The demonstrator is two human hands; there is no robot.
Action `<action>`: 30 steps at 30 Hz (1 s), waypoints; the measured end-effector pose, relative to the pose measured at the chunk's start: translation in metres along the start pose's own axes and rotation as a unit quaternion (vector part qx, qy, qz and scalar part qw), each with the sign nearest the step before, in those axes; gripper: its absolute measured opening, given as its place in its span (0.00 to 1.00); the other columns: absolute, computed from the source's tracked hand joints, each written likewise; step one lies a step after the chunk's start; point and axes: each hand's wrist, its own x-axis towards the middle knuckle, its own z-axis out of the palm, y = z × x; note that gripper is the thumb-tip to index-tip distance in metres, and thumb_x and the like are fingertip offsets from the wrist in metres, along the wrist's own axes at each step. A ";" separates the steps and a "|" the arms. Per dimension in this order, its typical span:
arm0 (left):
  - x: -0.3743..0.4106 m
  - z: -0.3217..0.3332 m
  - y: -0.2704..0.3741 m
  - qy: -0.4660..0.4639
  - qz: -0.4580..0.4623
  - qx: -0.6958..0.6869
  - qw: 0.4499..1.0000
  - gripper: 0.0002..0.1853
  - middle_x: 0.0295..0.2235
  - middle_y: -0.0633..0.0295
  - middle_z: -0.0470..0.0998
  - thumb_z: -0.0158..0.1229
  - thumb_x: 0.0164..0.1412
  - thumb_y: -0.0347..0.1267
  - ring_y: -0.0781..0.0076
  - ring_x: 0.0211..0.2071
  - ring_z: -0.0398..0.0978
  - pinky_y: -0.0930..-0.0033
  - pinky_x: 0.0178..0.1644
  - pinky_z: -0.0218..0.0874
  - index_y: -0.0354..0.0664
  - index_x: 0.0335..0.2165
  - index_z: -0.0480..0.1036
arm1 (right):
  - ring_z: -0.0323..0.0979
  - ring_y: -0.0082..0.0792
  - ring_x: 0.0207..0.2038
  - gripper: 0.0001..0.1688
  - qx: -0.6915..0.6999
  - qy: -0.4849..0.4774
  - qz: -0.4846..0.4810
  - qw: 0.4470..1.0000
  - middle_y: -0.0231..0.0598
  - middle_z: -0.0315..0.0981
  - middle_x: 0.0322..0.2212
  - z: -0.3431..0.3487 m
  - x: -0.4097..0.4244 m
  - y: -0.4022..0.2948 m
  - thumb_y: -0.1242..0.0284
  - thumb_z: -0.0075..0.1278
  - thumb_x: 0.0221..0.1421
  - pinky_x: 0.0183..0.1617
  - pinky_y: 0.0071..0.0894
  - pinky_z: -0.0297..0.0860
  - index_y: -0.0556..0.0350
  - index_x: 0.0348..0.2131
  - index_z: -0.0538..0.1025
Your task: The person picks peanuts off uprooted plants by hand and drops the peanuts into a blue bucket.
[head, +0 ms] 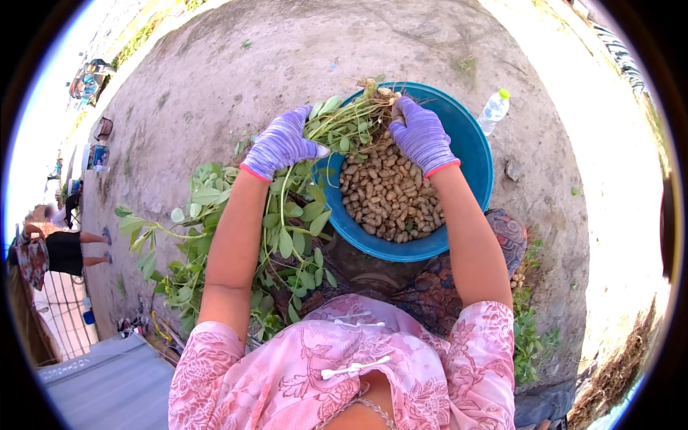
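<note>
My left hand (287, 142), in a purple knit glove with bare fingertips, grips the green stems of a bunch of peanut plants (346, 121). The stems reach right over the rim of a blue plastic basin (473, 140). At the root end, my right hand (422, 131), gloved alike, has its fingers closed at the roots and a few pale pods; its fingertips are partly hidden. Below both hands, unshelled peanuts (389, 193) lie heaped in the basin. Leafy peanut plants (290, 215) hang and lie under my left forearm.
A plastic water bottle with a yellow-green cap (493, 112) stands right of the basin, near a stone (514, 170). More green plants (527, 333) lie by my right side. Corrugated metal sheet (107, 376) is at lower left. Two people (64, 252) are at the far left.
</note>
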 end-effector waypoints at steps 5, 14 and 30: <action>0.003 -0.001 0.000 0.008 0.005 -0.004 1.000 0.40 0.36 0.53 0.71 0.66 0.29 0.34 0.67 0.40 0.68 0.68 0.45 0.57 0.36 0.46 0.61 | 0.69 0.37 0.28 0.10 0.169 0.039 0.092 0.981 0.43 0.70 0.22 -0.007 0.012 0.038 0.73 0.39 0.45 0.35 0.31 0.65 0.57 0.28 0.71; -0.006 -0.005 -0.003 0.035 -0.001 -0.012 0.999 0.37 0.36 0.49 0.71 0.66 0.30 0.36 0.59 0.40 0.68 0.66 0.45 0.58 0.32 0.42 0.62 | 0.68 0.34 0.33 0.14 0.053 -0.081 0.072 0.993 0.41 0.71 0.30 -0.019 0.005 0.029 0.70 0.44 0.45 0.40 0.27 0.63 0.52 0.35 0.72; -0.001 -0.001 -0.004 0.024 0.014 0.001 1.000 0.37 0.35 0.48 0.71 0.66 0.29 0.36 0.59 0.38 0.69 0.66 0.44 0.58 0.32 0.41 0.63 | 0.68 0.39 0.28 0.10 -0.071 -0.007 0.091 0.993 0.43 0.69 0.26 -0.001 0.006 0.012 0.68 0.46 0.46 0.33 0.33 0.64 0.56 0.27 0.68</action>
